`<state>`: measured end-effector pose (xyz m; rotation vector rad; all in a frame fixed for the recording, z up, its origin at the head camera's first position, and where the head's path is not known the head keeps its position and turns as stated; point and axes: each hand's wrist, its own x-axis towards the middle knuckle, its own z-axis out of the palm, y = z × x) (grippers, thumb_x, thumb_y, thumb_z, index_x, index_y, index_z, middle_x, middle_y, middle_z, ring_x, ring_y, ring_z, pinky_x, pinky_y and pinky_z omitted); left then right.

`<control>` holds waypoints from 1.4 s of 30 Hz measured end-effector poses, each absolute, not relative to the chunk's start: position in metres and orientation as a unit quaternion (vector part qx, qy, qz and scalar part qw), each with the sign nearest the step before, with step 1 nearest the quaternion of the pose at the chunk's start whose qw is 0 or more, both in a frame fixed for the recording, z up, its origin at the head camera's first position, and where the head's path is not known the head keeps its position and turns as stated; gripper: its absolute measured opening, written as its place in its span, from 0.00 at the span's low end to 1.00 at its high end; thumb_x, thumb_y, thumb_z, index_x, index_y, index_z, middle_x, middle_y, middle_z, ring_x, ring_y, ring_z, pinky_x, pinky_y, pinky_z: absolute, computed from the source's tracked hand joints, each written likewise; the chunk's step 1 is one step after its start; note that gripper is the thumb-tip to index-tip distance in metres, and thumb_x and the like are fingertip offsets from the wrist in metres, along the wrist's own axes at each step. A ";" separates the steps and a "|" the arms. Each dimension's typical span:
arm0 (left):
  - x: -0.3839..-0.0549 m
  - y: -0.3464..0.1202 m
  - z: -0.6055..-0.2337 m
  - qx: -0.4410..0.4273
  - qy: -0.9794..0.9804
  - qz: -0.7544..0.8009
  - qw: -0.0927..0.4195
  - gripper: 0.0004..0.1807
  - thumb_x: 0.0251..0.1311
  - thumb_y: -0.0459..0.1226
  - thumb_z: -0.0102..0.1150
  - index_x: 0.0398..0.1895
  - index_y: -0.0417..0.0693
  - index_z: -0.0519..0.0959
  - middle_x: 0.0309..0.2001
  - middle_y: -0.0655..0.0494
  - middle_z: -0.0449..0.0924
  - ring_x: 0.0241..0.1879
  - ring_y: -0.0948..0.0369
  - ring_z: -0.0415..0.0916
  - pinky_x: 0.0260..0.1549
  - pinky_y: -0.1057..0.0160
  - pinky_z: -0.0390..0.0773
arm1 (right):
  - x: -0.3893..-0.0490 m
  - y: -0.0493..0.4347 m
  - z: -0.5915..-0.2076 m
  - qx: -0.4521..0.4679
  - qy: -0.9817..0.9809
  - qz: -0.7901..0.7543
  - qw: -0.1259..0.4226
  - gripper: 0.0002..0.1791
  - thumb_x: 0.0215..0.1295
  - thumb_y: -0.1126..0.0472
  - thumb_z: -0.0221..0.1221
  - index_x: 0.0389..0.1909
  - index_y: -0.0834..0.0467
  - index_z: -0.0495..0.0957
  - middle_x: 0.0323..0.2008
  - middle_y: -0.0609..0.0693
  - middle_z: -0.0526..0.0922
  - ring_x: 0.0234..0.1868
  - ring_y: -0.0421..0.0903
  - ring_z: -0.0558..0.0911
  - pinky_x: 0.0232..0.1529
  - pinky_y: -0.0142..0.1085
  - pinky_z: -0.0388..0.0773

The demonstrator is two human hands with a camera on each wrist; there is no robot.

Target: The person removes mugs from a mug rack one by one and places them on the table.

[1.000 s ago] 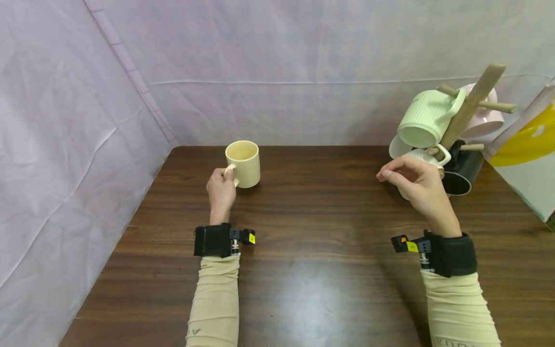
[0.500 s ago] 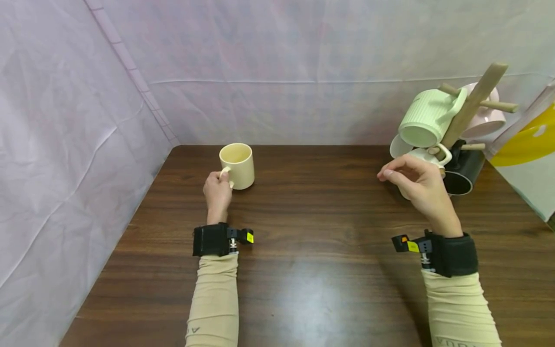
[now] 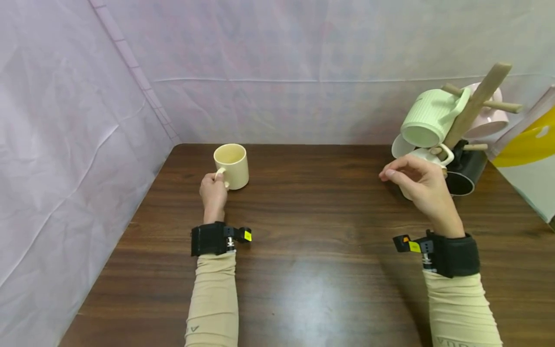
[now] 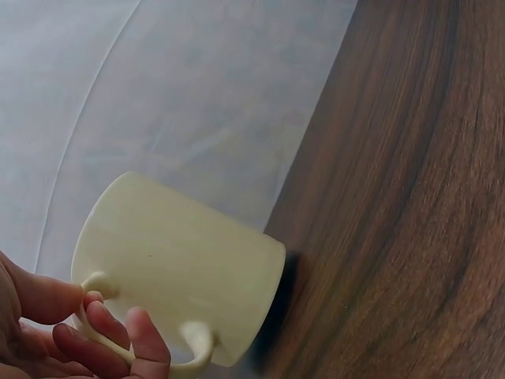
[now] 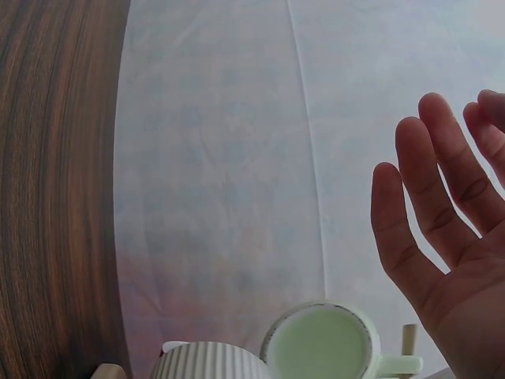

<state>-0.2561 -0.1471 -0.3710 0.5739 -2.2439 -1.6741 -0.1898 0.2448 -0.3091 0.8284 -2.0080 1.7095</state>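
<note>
My left hand (image 3: 213,193) grips the handle of a pale yellow mug (image 3: 236,171) near the back left of the table. The mug stands upright, and in the left wrist view its base (image 4: 272,264) is right over the wood with a dark shadow under it. Thumb and fingers wrap the handle there. On the other side, my right hand (image 3: 421,190) hovers in front of a wooden mug rack (image 3: 483,96), its fingers loosely bent and holding nothing. The right wrist view shows those fingers (image 5: 426,185) spread apart, with a light green mug (image 5: 319,347) below them.
On the rack hang a ribbed green mug (image 3: 427,120), a pink mug (image 3: 487,120), a black mug (image 3: 470,166) and white mugs, one partly hidden by my right hand. A yellow shape (image 3: 526,142) shows at the far right. Pale cloth (image 3: 282,111) borders the table's back and left.
My left hand has moved the yellow mug to the left and slightly nearer to me. The right hand keeps its pose by the rack, and the head view has shifted a little.
</note>
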 end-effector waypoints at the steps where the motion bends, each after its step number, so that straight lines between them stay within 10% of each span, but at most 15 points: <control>1: -0.256 -0.147 -0.371 0.201 -0.777 -0.580 0.141 0.15 0.66 0.38 0.41 0.44 0.35 0.71 0.35 0.44 0.71 0.30 0.58 0.67 0.29 0.65 0.65 | -0.190 0.245 -0.309 0.296 -0.712 0.608 0.188 0.05 0.52 0.83 0.51 0.29 0.76 0.73 0.28 0.58 0.80 0.32 0.49 0.77 0.36 0.27 0.74; 30: -0.256 -0.159 -0.378 0.169 -0.801 -0.564 0.108 0.16 0.66 0.39 0.41 0.47 0.35 0.70 0.39 0.42 0.72 0.25 0.60 0.68 0.21 0.71 0.66 | -0.187 0.248 -0.307 0.268 -0.747 0.574 0.199 0.04 0.55 0.78 0.53 0.30 0.72 0.75 0.29 0.57 0.81 0.32 0.49 0.77 0.36 0.27 0.73; 42: -0.255 -0.159 -0.379 0.195 -0.813 -0.503 0.219 0.13 0.60 0.38 0.50 0.43 0.38 0.71 0.40 0.43 0.73 0.42 0.52 0.67 0.45 0.53 0.67 | -0.186 0.249 -0.306 0.261 -0.757 0.563 0.205 0.03 0.56 0.77 0.53 0.29 0.70 0.75 0.28 0.58 0.80 0.32 0.50 0.77 0.36 0.27 0.74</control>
